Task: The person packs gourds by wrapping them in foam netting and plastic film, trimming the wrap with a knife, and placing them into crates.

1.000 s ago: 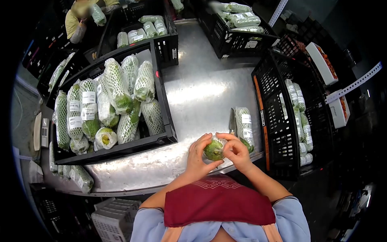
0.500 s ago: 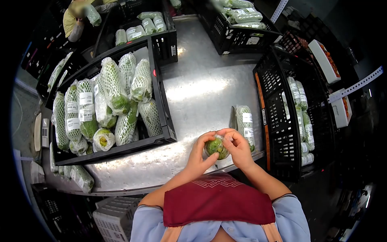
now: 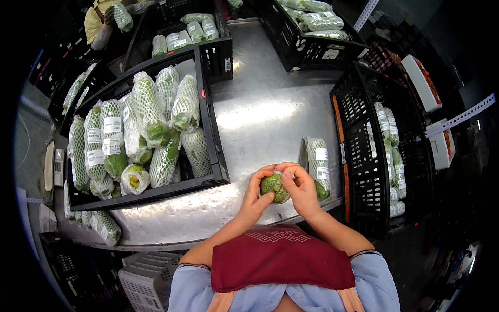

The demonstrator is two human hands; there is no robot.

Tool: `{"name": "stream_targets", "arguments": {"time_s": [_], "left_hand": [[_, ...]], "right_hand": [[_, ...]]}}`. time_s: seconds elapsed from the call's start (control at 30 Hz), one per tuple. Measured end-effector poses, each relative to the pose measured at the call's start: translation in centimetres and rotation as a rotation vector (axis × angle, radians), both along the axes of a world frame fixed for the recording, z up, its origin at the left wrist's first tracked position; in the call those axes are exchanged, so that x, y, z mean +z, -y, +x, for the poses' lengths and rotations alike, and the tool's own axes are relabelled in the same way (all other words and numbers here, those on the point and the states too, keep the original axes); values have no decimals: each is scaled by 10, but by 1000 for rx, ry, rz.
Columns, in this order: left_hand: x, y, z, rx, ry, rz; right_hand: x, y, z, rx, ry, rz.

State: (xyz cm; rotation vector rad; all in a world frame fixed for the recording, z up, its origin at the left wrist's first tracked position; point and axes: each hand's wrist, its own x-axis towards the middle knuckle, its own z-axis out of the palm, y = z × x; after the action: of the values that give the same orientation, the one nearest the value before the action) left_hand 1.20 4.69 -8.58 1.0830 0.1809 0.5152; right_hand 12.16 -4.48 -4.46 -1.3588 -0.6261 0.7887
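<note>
A green gourd (image 3: 274,188) with a mottled end faces me, held low over the front edge of the metal table. My left hand (image 3: 255,193) curls round its left side, thumb on the skin. My right hand (image 3: 301,190) closes on the other side, fingers and thumb pinching clear plastic film (image 3: 286,176) at its top. To the right lies a labelled gourd in white foam net (image 3: 318,161), its bare green end towards me. A thin grey flat piece (image 3: 302,154), like a blade, stands beside it.
A black crate (image 3: 221,174) of net-wrapped gourds stands at the left, with more wrapped gourds (image 3: 105,228) below it. Another black crate (image 3: 358,156) borders the right side. Further crates (image 3: 312,54) stand at the back. Across the table a person in yellow (image 3: 95,26) holds a wrapped gourd.
The gourd in my hands has turned and tipped so that more of its green end shows. My right hand has shifted slightly left. The film sits higher on the gourd.
</note>
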Motion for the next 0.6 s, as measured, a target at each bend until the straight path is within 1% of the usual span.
{"name": "stream_targets", "arguments": {"time_s": [0.2,0.3,0.4,0.5,0.6], "left_hand": [[-1,1,4,27,-38,26],[7,2,7,51,-73,21],[6,1,12,104,-131,91],[-3,-4,14,87,-58,-20],[-7,-7,14,51,-17,-42]], "right_hand": [[-7,-5,3,-38,68,40],[-1,-8,6,-46,43,14],[-4,-8,8,9,60,5],[-3,-9,4,-17,54,-9],[-5,-10,9,-29,64,34]]}}
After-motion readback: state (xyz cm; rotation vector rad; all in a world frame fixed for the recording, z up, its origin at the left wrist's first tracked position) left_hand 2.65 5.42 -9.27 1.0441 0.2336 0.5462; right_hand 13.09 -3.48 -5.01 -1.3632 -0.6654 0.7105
